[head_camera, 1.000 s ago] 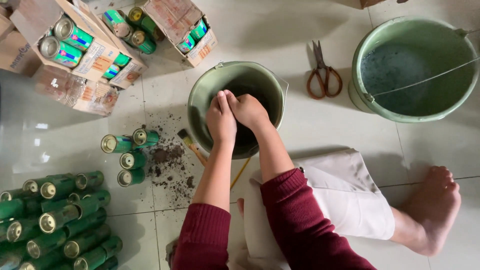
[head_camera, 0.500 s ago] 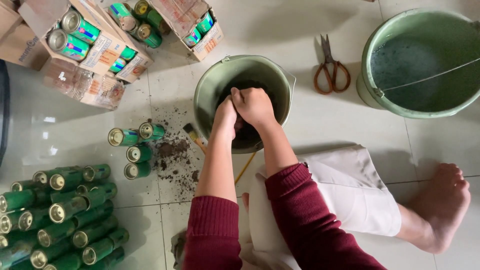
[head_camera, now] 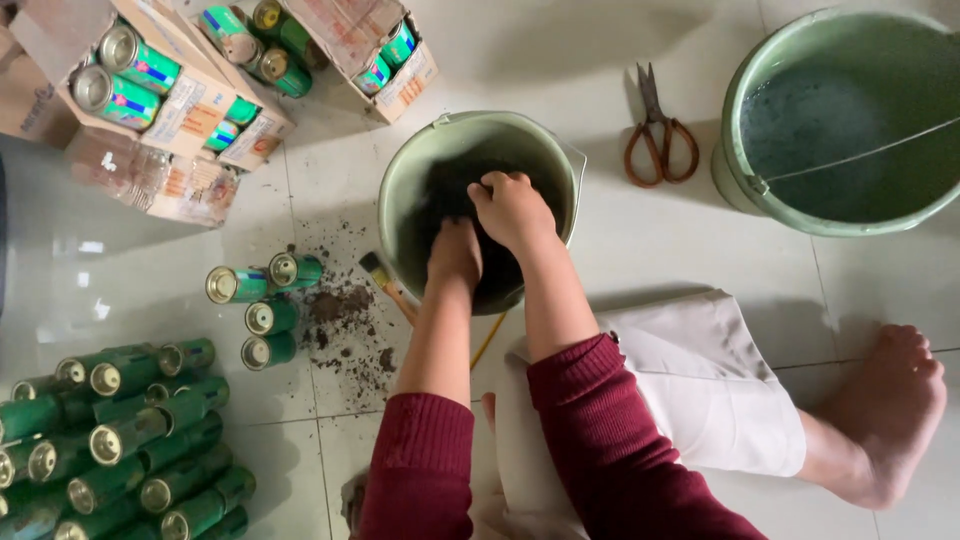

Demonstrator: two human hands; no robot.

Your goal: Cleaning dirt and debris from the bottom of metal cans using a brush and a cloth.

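Observation:
A small green bucket [head_camera: 400, 190] of dark soil stands on the tiled floor in front of me. Both my hands are inside it. My left hand [head_camera: 455, 255] reaches down into the soil near the front wall, its fingers hidden. My right hand [head_camera: 512, 208] sits just beyond it, fingers curled down into the soil. Dark red sleeves are pushed up both forearms.
A paintbrush [head_camera: 385, 285] lies left of the bucket beside spilled soil [head_camera: 345, 320]. Several green cans [head_camera: 250, 310] lie nearby, more are stacked at lower left [head_camera: 120, 450]. Cardboard boxes of cans [head_camera: 150, 80] stand upper left. Scissors [head_camera: 655, 135] and a large water-filled bucket [head_camera: 740, 190] lie right.
My hands were pressed together above the soil; now they have parted, the left one sinking lower toward the bucket's front, the right staying over the middle.

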